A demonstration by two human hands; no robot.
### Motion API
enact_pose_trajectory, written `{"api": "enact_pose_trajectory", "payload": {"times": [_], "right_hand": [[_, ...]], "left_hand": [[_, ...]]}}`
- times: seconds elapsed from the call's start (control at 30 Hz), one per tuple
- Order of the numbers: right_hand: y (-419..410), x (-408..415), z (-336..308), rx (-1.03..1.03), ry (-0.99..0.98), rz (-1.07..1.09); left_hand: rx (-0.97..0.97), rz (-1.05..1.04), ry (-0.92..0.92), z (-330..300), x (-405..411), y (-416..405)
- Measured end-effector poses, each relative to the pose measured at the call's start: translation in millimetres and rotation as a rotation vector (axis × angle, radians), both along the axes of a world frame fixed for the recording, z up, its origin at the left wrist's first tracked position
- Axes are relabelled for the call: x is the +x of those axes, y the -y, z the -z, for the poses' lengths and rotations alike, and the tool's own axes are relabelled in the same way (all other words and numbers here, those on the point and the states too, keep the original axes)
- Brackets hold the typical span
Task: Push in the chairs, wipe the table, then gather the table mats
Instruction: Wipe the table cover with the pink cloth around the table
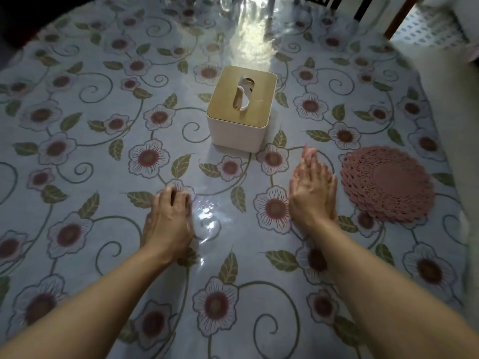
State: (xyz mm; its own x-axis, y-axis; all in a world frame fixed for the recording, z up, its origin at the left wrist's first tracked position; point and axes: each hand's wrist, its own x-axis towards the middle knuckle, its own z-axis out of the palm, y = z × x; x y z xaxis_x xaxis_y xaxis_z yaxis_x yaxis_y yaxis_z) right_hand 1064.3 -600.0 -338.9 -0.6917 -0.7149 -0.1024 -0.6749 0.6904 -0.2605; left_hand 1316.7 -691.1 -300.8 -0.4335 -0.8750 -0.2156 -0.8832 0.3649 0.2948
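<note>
A stack of round pink lacy table mats (387, 183) lies on the round table (85, 161), which wears a floral cloth under clear plastic. My right hand (312, 191) hovers edge-on just left of the stack, fingers straight and together, holding nothing. My left hand (169, 218) rests palm down on the cloth at centre left, fingers bent at the tips against the surface, with nothing in it. No wiping cloth is in view.
A white tissue box (239, 110) with a wooden lid stands at the table's middle, beyond both hands. Dark chair parts (363, 6) show past the far edge. A pale blurred shape (445, 81) covers the right side.
</note>
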Motion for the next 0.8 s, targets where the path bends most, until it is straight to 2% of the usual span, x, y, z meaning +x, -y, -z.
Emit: {"api": "enact_pose_trajectory", "payload": {"times": [0.07, 0.13, 0.23, 0.3, 0.37, 0.5, 0.57, 0.67, 0.8], "right_hand": [[-13.4, 31.9, -2.3, -0.091, -0.029, -0.115], [-39.0, 83.4, -8.0, -0.144, 0.035, -0.424], [-96.1, 142.2, -10.3, -0.081, 0.081, -0.910], [-134.6, 139.7, -6.7, -0.017, 0.061, -1.022], [-160.6, 112.7, -8.9, 0.053, 0.019, -0.950], [-178.2, 49.8, -20.4, 0.189, -0.024, -0.401], [-174.0, 54.0, -24.9, 0.233, 0.036, -0.262], [-171.4, 108.2, -35.5, 0.260, 0.185, -0.365], [-177.8, 214.1, -47.2, 0.375, 0.326, -0.806]], "left_hand": [[0.005, 0.024, -0.004, -0.7, 1.4, -6.3], [0.031, 0.054, 0.003, -4.3, 3.4, -14.9], [0.044, 0.105, 0.019, -7.7, 5.5, -30.5], [0.038, 0.141, 0.030, -7.3, 6.1, -46.5], [0.062, 0.174, 0.024, -7.4, 5.2, -64.2], [0.089, 0.279, 0.013, -13.0, 3.9, -94.2], [0.119, 0.344, 0.043, -12.5, 10.1, -100.5], [0.144, 0.429, 0.059, -14.9, 31.6, -107.9], [0.183, 0.424, 0.094, -28.3, 59.7, -115.8]]}}
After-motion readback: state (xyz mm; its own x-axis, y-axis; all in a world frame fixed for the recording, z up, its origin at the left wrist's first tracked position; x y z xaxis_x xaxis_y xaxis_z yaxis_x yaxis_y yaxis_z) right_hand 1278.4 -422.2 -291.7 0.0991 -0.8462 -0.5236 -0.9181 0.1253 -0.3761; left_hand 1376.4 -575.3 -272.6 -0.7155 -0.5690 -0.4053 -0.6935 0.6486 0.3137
